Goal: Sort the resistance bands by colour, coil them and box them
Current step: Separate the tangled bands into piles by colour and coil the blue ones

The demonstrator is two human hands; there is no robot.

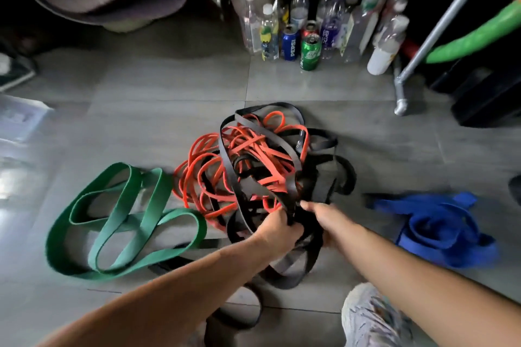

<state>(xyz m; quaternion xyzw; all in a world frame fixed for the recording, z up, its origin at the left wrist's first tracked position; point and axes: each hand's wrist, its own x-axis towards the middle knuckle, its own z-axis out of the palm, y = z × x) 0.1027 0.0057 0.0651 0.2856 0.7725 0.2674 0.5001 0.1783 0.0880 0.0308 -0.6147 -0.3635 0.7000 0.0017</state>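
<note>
A tangle of orange bands (pixel 203 175) and black bands (pixel 284 149) lies on the grey tiled floor in the middle. My left hand (pixel 277 229) grips a bunch of black bands at the near edge of the pile. My right hand (pixel 321 213) reaches into the same black strands beside it; its fingertips are hidden among them. Wide green bands (pixel 121 217) lie looped flat to the left. A heap of blue bands (pixel 439 229) sits on the right, apart from the pile.
Several plastic bottles and drink cans (pixel 310 51) stand at the back. A metal rack leg (pixel 401 93) and a dark box (pixel 485 98) are back right. A clear container (pixel 19 118) is at far left. My knee (pixel 372 318) is at the bottom.
</note>
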